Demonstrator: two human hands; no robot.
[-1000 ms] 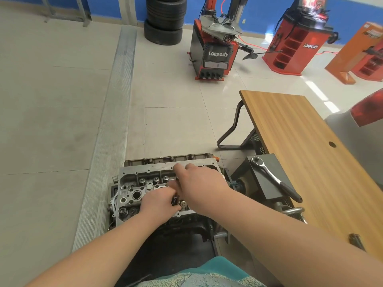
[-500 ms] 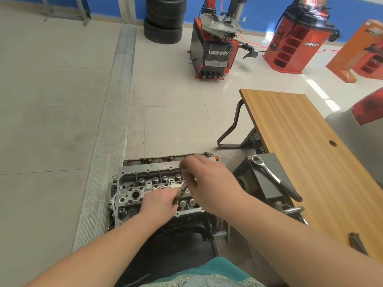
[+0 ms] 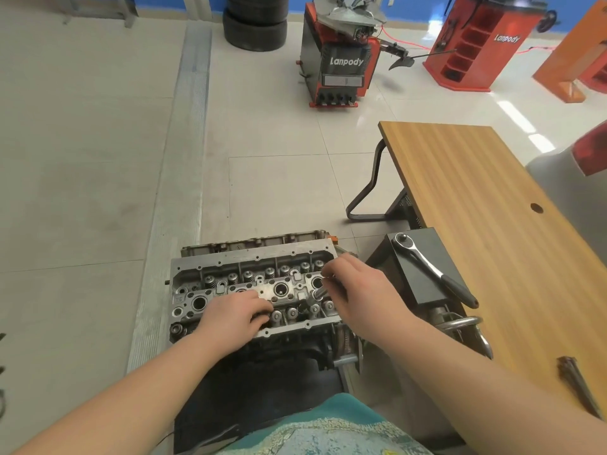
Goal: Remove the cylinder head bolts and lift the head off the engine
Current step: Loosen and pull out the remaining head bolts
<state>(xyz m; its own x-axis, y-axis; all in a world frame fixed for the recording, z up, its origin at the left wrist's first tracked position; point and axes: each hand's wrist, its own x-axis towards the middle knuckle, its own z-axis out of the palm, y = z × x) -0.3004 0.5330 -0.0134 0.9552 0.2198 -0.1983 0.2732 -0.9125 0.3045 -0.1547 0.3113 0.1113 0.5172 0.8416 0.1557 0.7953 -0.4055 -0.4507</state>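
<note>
- Wooden desk (image 3: 486, 205) to the right, away from the work.
- Cylinder head (image 3: 253, 274) seated on the engine, low in front.
- Ratchet (image 3: 433, 269) parked nearby on a dark box, likely for reuse.
- Left hand (image 3: 235, 315) resting on the head, grip unclear.
- Right hand (image 3: 356, 290), grip clamped on a head bolt (image 3: 317, 293), seemingly lifting it out.

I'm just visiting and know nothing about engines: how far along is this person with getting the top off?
The cylinder head still sits on the engine, so the lift is not done. The ratchet wrench lies set aside on the dark box, which suggests loosening is at least partly done. The right hand grips a metal bolt or tool over the head while the left hand rests on it. How many bolts remain cannot be told.
</note>
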